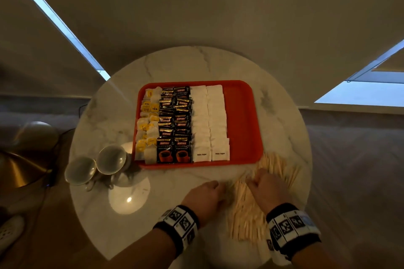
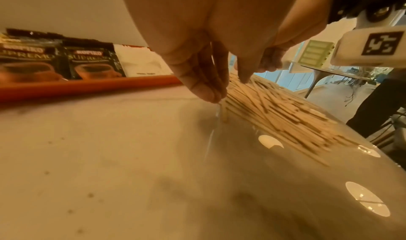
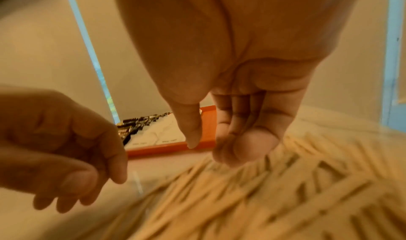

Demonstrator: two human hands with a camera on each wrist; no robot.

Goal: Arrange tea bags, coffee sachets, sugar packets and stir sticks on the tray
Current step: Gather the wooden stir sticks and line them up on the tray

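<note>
A red tray (image 1: 242, 116) on the round marble table (image 1: 166, 214) holds a column of tea bags (image 1: 147, 124), two of black coffee sachets (image 1: 175, 124) and two of white sugar packets (image 1: 209, 120). Its right strip is bare. A loose pile of wooden stir sticks (image 1: 244, 209) lies on the table in front of the tray's right corner. My left hand (image 1: 207, 192) is at the pile's left edge; in the left wrist view its fingers (image 2: 208, 90) pinch a stir stick (image 2: 223, 111) whose end touches the table. My right hand (image 1: 262, 183) rests its bent fingers (image 3: 239, 150) on the pile (image 3: 263, 200), thumb apart.
Two overturned cups (image 1: 111, 159) (image 1: 79, 170) sit at the table's left edge, beside the tray's near-left corner. A brass lamp base (image 1: 19, 170) stands on the floor to the left. The table's edge runs close behind my wrists.
</note>
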